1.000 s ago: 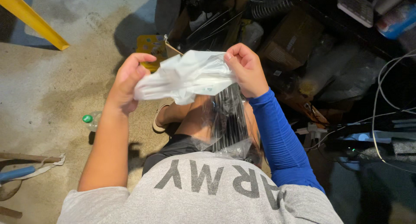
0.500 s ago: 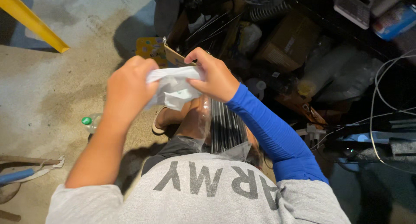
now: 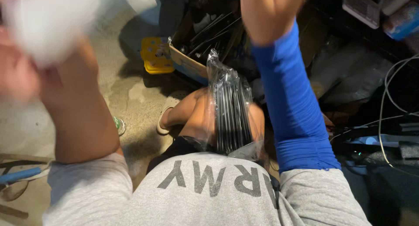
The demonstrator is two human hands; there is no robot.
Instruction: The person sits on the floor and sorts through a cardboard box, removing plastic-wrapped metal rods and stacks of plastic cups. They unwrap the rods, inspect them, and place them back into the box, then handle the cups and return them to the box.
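A white, crumpled plastic bag [image 3: 48, 20] sits high at the upper left, badly blurred, so its exact shape cannot be told; it looks bunched into a soft wad rather than spread flat. A clear plastic sleeve of thin black rods [image 3: 231, 110] lies on the lap, its length running away from the body, the crinkled top end gathered and pointing upward.

Concrete floor [image 3: 131, 93] (yellow crate [image 3: 155, 55] on it)
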